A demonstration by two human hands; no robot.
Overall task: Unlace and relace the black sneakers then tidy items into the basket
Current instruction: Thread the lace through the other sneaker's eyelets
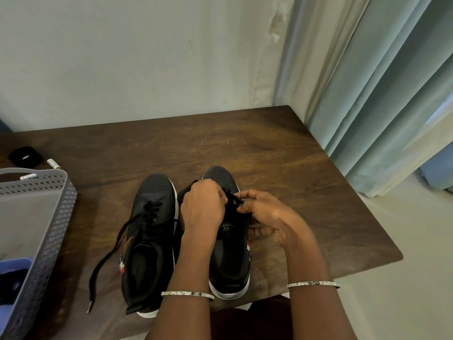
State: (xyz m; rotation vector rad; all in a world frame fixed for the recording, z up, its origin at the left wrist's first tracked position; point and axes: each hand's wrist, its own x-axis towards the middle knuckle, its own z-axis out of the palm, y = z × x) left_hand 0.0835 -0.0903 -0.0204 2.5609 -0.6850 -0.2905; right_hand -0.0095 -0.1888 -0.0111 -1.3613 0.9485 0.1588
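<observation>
Silver bangles (187,295) sat on both wrists, closest of all. 2 black sneakers stood side by side on the brown table (306,192), toes pointing away. The left sneaker (152,231) had a loose lace (91,290) trailing toward the grey basket (49,217) at the table's left edge. Over the right sneaker (229,266), the left hand (203,207) curled its fingers round a black lace (183,191), and the right hand (272,222) pinched that shoe's edge by the lace holes. Farther back lay a round black thing (24,155), then the pale wall (147,57) and a blue-green curtain (380,94).
</observation>
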